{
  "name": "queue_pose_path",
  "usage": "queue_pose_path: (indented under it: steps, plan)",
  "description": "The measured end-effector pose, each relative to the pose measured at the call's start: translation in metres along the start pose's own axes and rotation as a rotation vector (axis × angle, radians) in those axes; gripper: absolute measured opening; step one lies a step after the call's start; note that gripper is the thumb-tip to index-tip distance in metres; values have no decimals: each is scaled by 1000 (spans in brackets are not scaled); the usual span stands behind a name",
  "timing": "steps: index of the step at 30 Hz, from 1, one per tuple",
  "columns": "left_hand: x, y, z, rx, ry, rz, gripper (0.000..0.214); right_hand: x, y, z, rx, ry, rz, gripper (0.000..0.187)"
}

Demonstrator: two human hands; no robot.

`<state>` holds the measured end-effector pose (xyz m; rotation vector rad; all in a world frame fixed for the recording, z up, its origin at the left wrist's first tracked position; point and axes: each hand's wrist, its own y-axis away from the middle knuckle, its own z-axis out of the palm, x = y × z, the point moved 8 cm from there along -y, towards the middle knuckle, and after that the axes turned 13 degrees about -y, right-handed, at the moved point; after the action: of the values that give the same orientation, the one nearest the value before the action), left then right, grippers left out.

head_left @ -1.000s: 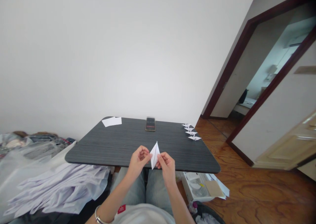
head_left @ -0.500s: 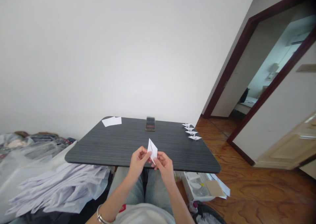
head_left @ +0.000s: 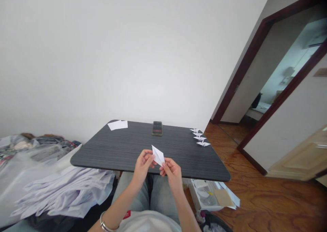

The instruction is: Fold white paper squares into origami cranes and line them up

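A white folded paper (head_left: pixel 158 155), shaped like a narrow diamond, is held above the near edge of the dark table (head_left: pixel 114 153). My left hand (head_left: pixel 144 162) pinches its left side between thumb and fingers. At the lower right corner, my right hand (head_left: pixel 171 170) grips it the same way. The paper's upper point tilts to the left. Folded paper cranes (head_left: pixel 203 143) stand in a row at the table's right side, several of them. Loose white paper sheets (head_left: pixel 118 124) lie at the far left corner.
A phone (head_left: pixel 157 128) rests at the table's back middle, near the wall. Below the right edge stands a white box (head_left: pixel 201 198) with papers and odds and ends. White cloth (head_left: pixel 68 191) is heaped at the left, beside plastic-wrapped things (head_left: pixel 46 150).
The folded paper has turned, its upper point leaning further left and its lower end swinging right. My right hand has shifted slightly right to its lower corner. The view has moved a little.
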<state>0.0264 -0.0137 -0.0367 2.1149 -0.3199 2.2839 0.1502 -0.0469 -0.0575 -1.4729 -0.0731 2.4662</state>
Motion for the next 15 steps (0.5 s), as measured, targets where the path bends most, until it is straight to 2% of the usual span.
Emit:
queue_pose_path:
  steps: [6, 15]
  plan:
    - [4, 0, 3, -72, -58, 13, 27, 0, 3, 5, -30, -10, 13, 26]
    - [1, 1, 0, -79, -50, -29, 25, 5, 5, 7, -60, -30, 37, 27]
